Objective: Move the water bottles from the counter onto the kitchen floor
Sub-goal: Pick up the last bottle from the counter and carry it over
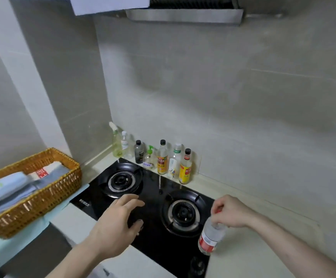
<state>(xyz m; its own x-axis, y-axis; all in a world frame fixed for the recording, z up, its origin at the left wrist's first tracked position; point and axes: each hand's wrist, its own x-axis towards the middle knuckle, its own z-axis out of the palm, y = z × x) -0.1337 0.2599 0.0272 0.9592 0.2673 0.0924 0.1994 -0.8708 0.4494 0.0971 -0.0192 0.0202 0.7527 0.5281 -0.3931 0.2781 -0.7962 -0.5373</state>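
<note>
One clear plastic red-labelled water bottle [210,238] is hanging from the right hand [230,211], fingers pinching its red cap; left hand [116,223] is hovering released.

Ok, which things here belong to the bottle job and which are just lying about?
Job: water bottle held by its neck in the right hand; open left hand.
Lying about: row of sauce bottles, stove, wicker basket.

Right hand [230,211] grips a water bottle [210,237] by its neck; left hand [119,223] hovers, fingers spread.
</note>
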